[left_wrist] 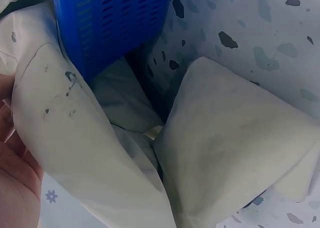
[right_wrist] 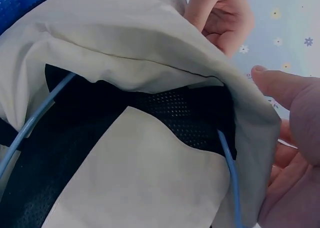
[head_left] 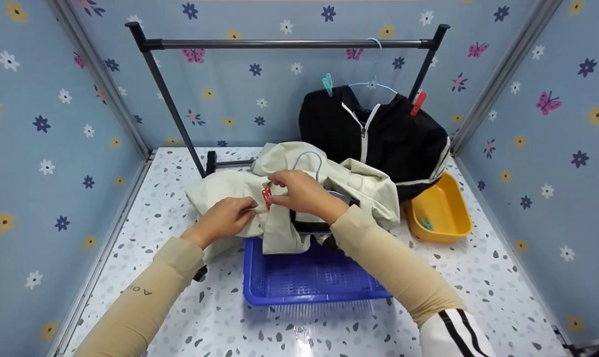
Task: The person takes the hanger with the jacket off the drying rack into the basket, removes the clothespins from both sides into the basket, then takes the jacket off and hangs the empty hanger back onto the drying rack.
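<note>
A cream jacket [head_left: 230,186] with black mesh lining [right_wrist: 175,113] lies bunched over the basket's back edge. A light-blue hanger [head_left: 308,153] is inside it, its wire arms passing under the fabric in the right wrist view. My left hand [head_left: 226,218] pinches the jacket's left part. A red dotted clothespin [head_left: 266,197] sits on the fabric between my hands. My right hand [head_left: 304,193] is beside the clothespin, thumb and forefinger spread apart, the thumb tip close to it. Whether they touch is unclear. The jacket hides part of the right fingers in the right wrist view.
A blue basket [head_left: 319,299] stands in front, under the jacket. Behind is a black rack [head_left: 279,44], with a black jacket [head_left: 324,129] on a hanger, clipped by teal [head_left: 328,84] and red [head_left: 418,103] clothespins. A yellow bin [head_left: 446,208] at right holds teal clothespins [head_left: 426,224].
</note>
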Motion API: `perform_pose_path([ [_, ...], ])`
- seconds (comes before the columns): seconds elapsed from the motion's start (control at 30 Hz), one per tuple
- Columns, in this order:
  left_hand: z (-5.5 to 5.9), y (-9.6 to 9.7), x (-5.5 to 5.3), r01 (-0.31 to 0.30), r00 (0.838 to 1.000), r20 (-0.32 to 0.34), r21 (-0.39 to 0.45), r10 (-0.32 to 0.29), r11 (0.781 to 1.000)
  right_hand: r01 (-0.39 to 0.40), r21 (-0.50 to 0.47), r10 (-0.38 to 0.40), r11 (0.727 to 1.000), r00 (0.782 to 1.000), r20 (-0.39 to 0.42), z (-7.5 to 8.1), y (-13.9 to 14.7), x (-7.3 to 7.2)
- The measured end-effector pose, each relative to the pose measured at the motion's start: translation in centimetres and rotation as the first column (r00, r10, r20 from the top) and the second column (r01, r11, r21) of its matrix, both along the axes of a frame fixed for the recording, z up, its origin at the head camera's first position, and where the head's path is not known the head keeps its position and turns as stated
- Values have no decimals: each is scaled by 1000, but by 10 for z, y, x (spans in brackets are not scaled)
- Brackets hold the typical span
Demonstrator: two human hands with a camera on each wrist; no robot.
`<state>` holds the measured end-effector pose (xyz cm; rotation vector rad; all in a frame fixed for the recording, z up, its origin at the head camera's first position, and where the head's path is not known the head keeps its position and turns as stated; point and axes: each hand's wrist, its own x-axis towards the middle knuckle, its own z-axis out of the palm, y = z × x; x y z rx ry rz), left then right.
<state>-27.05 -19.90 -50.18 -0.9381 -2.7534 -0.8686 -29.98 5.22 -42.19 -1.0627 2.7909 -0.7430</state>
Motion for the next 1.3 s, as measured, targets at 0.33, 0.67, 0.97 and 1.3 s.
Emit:
perform_pose_path([
  [0.33, -11, -3, -5, 60, 994, -90, 66, -54, 996, 20, 155, -6, 988, 996, -88, -7, -11, 1],
  [0.67, -57, -16, -33, 65, 993, -103, 63, -58, 996, -37, 66, 42, 997, 997, -72, -19, -9, 3],
  [0.97, -60, -22, -37, 43, 997, -63, 11, -43, 999, -120, -34, 119, 992, 992, -32, -21, -8, 3],
  [1.3, -32, -12, -21, 32, 999, -27, 64, -30, 997, -155, -133, 159, 979, 987, 25, -22, -8, 1],
])
